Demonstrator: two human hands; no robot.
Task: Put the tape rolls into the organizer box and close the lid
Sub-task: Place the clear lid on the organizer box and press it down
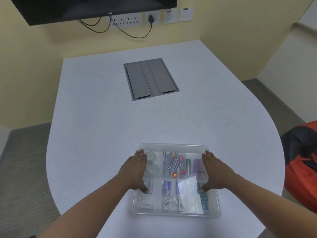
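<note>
Left hand (137, 170), right hand (214, 170) flat, fingers straight, on lid (173, 146). Risk: uneven pressure could leave 6 o'clock edge unseated.

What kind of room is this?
Probably an office meeting room: a wall-mounted screen, a row of wall sockets beneath it, and a cable hatch set into the white table.

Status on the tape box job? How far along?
Done: two tape rolls sit in the organizer box's far-left compartment. In hand: left hand and right hand flank the clear lid over the box. Left: seating the lid; its near edge doesn't look down yet.
</note>
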